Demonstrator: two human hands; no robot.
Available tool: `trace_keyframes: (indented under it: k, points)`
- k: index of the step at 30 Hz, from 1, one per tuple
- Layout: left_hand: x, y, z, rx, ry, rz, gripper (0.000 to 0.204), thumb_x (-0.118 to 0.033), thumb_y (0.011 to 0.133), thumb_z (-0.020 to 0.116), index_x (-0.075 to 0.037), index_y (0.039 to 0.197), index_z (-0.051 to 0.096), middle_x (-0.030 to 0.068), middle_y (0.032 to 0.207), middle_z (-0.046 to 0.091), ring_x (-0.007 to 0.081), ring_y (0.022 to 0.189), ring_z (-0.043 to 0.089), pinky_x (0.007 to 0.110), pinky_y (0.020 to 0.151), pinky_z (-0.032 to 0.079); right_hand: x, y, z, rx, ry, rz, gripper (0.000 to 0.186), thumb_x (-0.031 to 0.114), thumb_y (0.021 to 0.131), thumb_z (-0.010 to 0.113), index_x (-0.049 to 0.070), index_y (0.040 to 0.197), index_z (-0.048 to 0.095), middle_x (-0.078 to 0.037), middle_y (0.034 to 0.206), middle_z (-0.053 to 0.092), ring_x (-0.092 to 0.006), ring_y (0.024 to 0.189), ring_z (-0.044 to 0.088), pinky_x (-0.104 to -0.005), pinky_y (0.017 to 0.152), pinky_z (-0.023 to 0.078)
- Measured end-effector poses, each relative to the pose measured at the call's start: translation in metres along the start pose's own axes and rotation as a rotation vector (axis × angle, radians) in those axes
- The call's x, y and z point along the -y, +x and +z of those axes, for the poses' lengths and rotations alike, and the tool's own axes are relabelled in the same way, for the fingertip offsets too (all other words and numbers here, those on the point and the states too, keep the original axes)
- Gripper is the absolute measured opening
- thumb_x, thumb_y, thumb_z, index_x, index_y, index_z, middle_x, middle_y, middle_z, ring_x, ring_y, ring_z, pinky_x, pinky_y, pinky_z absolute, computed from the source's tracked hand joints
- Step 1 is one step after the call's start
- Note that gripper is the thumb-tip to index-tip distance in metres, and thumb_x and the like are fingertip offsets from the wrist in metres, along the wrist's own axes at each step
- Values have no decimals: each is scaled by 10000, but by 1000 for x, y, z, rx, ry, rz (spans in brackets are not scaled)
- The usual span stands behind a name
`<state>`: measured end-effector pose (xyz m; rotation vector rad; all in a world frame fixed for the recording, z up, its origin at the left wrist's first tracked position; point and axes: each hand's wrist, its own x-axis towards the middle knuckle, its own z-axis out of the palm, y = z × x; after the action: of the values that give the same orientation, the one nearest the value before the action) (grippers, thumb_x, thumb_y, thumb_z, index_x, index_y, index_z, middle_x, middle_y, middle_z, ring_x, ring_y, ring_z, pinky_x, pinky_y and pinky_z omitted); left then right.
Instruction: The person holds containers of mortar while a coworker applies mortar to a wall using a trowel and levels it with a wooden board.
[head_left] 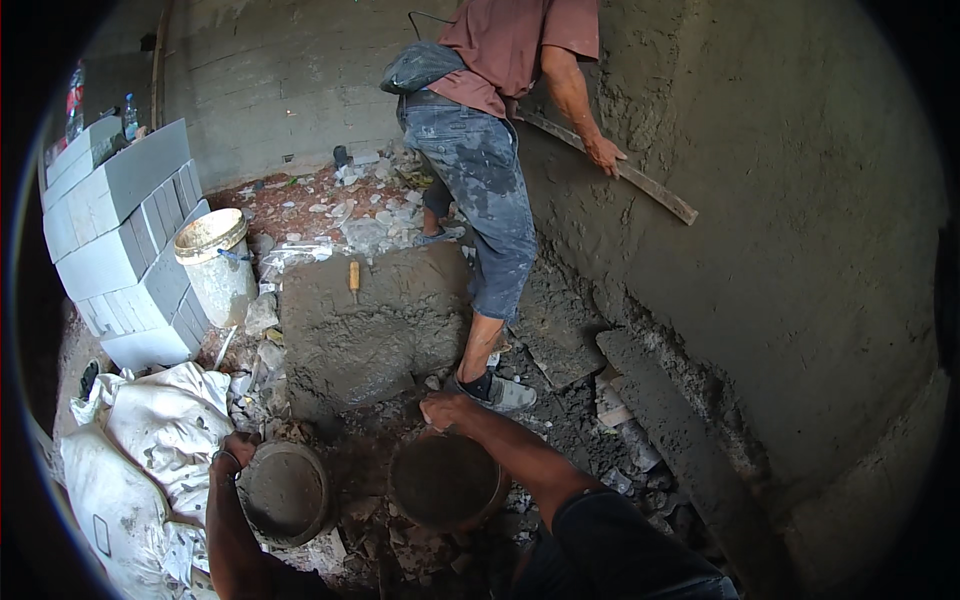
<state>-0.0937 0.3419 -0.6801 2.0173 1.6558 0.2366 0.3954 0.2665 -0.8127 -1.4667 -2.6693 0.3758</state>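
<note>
My left hand (236,453) is closed at the far left edge of a round bucket (324,488) filled with grey wet mortar. Beside it stands a second mortar-filled bucket (503,487), darker inside. My right hand (446,411) is curled in a fist at its far edge, close to the co-worker's shoe. Whether each hand grips the rim or the handle is hard to make out. Beyond the buckets, a mortar-covered board (350,340) lies on the ground. A tool with a yellow wooden handle (354,277) rests on it.
A co-worker (475,170) stands ahead, holding a long straightedge (655,192) against the wet plastered wall (780,220). Pale blocks (125,245) are stacked at left by a white bucket (222,280). White sacks (160,430) lie near my left arm. Rubble (345,215) covers the ground.
</note>
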Motion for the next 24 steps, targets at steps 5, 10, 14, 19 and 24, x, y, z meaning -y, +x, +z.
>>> trace_keyframes:
  k: [5, 10, 14, 19, 24]
  points:
    - [23, -16, -9, 3, 12, -62, 393, -363, 780, 444, -34, 888, 631, 238, 974, 582, 369, 969, 543, 390, 831, 421, 39, 14, -21, -32, 20, 57, 292, 279, 621, 718, 47, 743, 587, -121, 768, 595, -276, 797, 577, -338, 685, 453]
    - [3, 26, 11, 13, 31, 39, 420, -368, 784, 430, -14, 899, 624, 253, 969, 575, 376, 971, 540, 400, 840, 415, -19, -10, 5, -13, -46, 83, 237, 159, 574, 684, 43, 755, 585, -118, 799, 596, -271, 819, 570, -341, 698, 451]
    - [45, -18, -10, -7, 21, -60, 425, -369, 786, 426, -7, 889, 623, 260, 941, 575, 386, 948, 546, 405, 833, 419, 40, 35, -17, 116, -52, 23, 244, 120, 542, 673, 48, 758, 585, -116, 805, 593, -267, 835, 565, -342, 708, 450]
    - [19, 7, 2, 25, 39, 16, 431, -375, 787, 421, -4, 879, 621, 260, 923, 576, 395, 936, 545, 407, 824, 423, 1, 12, 1, 106, -13, 27, 251, 110, 537, 667, 55, 768, 586, -114, 819, 588, -263, 862, 558, -336, 727, 444]
    - [4, 11, 4, 18, 33, 50, 433, -377, 789, 424, 0, 873, 620, 262, 917, 577, 395, 934, 546, 408, 823, 423, 1, -7, -4, -86, -3, 89, 242, 109, 545, 660, 52, 769, 586, -119, 814, 585, -262, 859, 558, -335, 719, 440]
